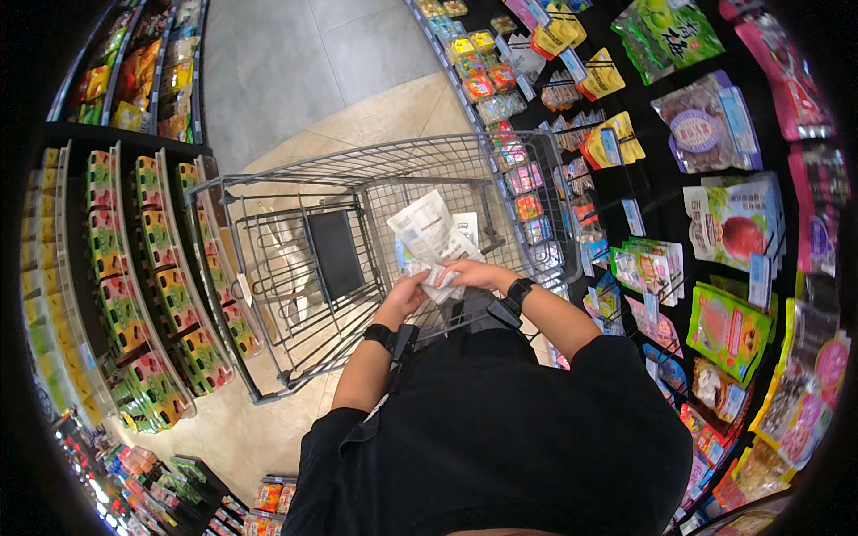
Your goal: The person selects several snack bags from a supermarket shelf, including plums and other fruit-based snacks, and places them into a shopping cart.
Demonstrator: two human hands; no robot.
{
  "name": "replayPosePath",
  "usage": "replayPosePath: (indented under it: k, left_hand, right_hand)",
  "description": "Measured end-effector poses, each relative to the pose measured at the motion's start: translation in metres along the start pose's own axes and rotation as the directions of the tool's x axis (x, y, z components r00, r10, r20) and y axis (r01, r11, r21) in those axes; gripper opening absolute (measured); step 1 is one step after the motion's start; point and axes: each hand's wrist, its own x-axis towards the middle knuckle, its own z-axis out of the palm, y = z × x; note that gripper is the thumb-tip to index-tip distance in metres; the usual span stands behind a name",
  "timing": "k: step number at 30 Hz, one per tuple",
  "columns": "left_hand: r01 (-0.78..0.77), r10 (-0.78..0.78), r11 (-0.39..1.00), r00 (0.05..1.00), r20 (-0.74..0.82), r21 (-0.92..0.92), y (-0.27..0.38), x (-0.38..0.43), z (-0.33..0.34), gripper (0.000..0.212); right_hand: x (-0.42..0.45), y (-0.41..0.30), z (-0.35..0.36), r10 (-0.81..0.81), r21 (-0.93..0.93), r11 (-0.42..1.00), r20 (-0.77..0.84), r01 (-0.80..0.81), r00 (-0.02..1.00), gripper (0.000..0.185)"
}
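Both hands are together over the wire basket of a grey shopping cart (375, 164). My left hand (407, 296) grips the left edge of a crumpled whitish packet (440, 289). My right hand (472, 273) pinches the same packet from the right. Just beyond the fingers, a pale pouch with printing (427, 226) lies at a slant. A second white pouch (466, 224) shows partly behind it, and a bluish edge peeks out at its left. Whether the crumpled packet joins the pale pouch is hard to tell.
Hanging snack bags (717, 221) line the black rack at right, with small boxed sweets (482, 87) on a shelf beside it. Stacked colourful packs (114, 234) fill shelves at left. The cart has a dark seat panel (335, 254). Tiled floor (281, 80) runs ahead.
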Motion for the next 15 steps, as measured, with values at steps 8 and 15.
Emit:
replayPosePath:
  k: [8, 15]
  left_hand:
    - [-0.088, 0.167, 0.976, 0.892, -0.419, 0.201, 0.004, 0.051, -0.024, 0.035]
    - [-0.09, 0.242, 0.949, 0.824, -0.513, 0.303, 0.007, 0.072, -0.09, 0.044]
  right_hand:
    - [0.054, 0.032, -0.065, 0.445, 0.343, 0.87, -0.235, -0.354, 0.864, 0.031]
    - [0.086, 0.061, -0.1, 0.301, 0.057, 0.939, -0.613, -0.339, 0.73, 0.052]
